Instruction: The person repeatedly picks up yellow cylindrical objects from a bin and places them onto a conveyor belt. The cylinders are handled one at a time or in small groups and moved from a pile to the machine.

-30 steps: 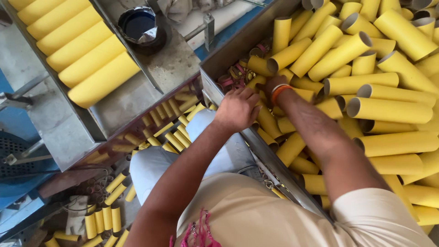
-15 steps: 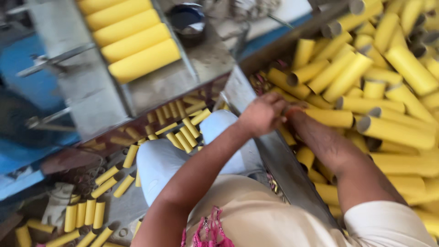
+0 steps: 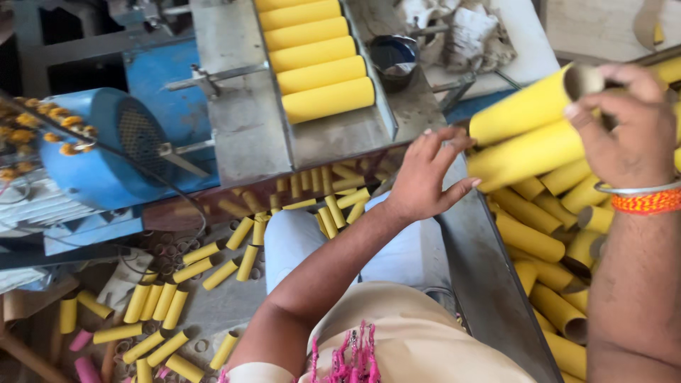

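Landmark: the metal tray [image 3: 234, 106], a sloping grey chute at the top middle.
Tubes on tray: five long yellow tubes [image 3: 316, 60] lie side by side in a row on the tray's right half.
Right hand [image 3: 628, 124]: well to the right of the tray, fingers curled around the open ends of two held tubes [image 3: 525, 135], long yellow ones that point their far ends back toward the tray.
Left hand [image 3: 425, 174]: just below the tray's lower right corner, fingers spread and empty, its fingertips near the lower held tube.
Tube pile [image 3: 550, 241]: more yellow tubes heaped in a bin right of the tray, below the right hand.
Blue motor [image 3: 106, 152]: left of the tray.
Dark cup [image 3: 394, 60]: just right of the tray.
Short tubes [image 3: 213, 266]: scattered on the floor below the tray.
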